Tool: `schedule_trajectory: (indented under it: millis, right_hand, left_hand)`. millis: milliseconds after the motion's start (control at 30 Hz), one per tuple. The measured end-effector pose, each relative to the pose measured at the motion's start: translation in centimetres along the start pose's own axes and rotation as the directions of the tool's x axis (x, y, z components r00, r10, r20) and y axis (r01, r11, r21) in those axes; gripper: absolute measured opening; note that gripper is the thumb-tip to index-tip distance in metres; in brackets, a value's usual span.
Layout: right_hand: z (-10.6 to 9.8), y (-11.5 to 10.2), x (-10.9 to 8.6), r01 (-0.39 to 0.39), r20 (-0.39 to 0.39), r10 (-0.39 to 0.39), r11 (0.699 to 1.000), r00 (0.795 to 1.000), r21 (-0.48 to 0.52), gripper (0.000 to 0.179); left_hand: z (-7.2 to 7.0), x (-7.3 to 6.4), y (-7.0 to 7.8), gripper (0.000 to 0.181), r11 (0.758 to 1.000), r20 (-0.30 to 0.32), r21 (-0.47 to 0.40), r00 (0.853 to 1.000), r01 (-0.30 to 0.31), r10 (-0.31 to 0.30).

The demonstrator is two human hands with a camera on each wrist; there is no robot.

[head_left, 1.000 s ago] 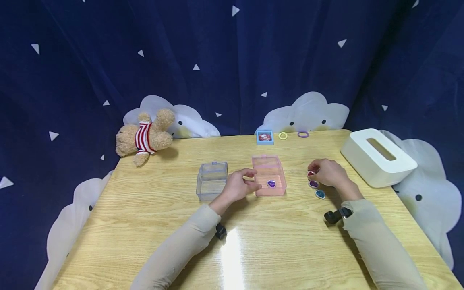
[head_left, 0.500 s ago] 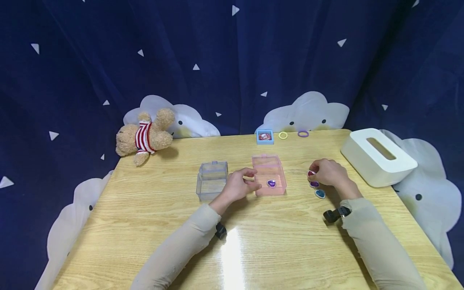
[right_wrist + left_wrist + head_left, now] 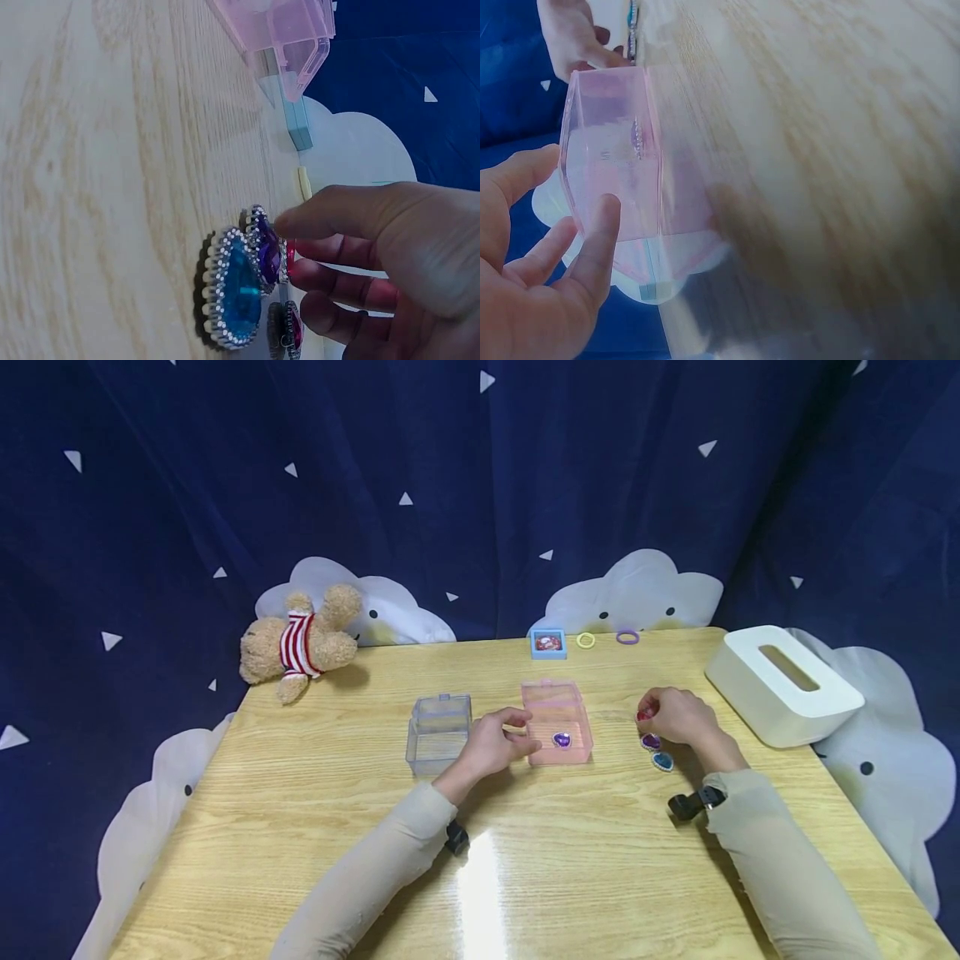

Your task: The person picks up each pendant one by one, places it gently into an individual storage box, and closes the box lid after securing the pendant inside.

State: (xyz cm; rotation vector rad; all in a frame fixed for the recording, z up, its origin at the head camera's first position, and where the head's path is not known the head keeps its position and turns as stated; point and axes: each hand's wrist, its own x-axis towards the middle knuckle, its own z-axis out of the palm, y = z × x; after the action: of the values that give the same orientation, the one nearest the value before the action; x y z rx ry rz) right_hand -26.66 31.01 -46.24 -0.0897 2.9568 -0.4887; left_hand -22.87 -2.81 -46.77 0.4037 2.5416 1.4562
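My left hand, fingers spread and relaxed, is at the left side of the pink clear box, whose lid stands up. Inside the box lies a purple gem with a silver beaded edge. On the right, my right hand pinches a red gem between thumb and fingers, low over the table. Just below those fingertips lie another purple gem and a teal drop-shaped gem, both edged in silver. A magenta gem shows under the curled fingers in the right wrist view.
A grey clear box with its lid up stands left of the pink one. At the back are a blue square box, a yellow ring and a purple ring. A white tissue box and a teddy bear flank them.
The red gem has tilted in my right fingers and its silver edge shows less. The purple gem below it has shifted slightly and shows more. My left hand stays still.
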Motion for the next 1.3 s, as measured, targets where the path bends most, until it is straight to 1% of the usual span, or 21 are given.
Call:
schedule_trajectory:
  millis: [300, 500, 833, 1133, 1300]
  right_hand:
    - [0.0, 0.1, 0.1, 0.003, -0.013, -0.003, 1.000, 1.000, -0.021, 0.037]
    - [-0.1, 0.1, 0.3, -0.008, -0.003, 0.008, 1.000, 1.000, -0.023, 0.034]
    - [0.1, 0.1, 0.3, 0.005, -0.025, -0.005, 1.000, 1.000, -0.009, 0.034]
    - [-0.2, -0.6, 0.3, 0.028, -0.059, -0.025, 0.999, 0.998, 0.044, 0.034]
    - [-0.5, -1.5, 0.1, 0.042, -0.069, -0.034, 0.992, 0.997, 0.121, 0.032]
  left_hand:
    - [0.0, 0.1, 0.0, 0.051, 1.000, -0.004, 0.013, 1.000, -0.003, 0.003]
    - [0.0, 0.1, 0.0, 0.051, 1.000, -0.003, -0.004, 1.000, -0.006, 0.006]
    - [0.0, 0.0, -0.1, 0.051, 1.000, -0.005, 0.004, 1.000, -0.002, 0.002]
    - [0.0, 0.1, -0.1, 0.050, 1.000, -0.008, 0.007, 1.000, 0.003, -0.003]
    - [0.0, 0.1, 0.0, 0.050, 1.000, -0.007, 0.000, 1.000, 0.007, -0.007]
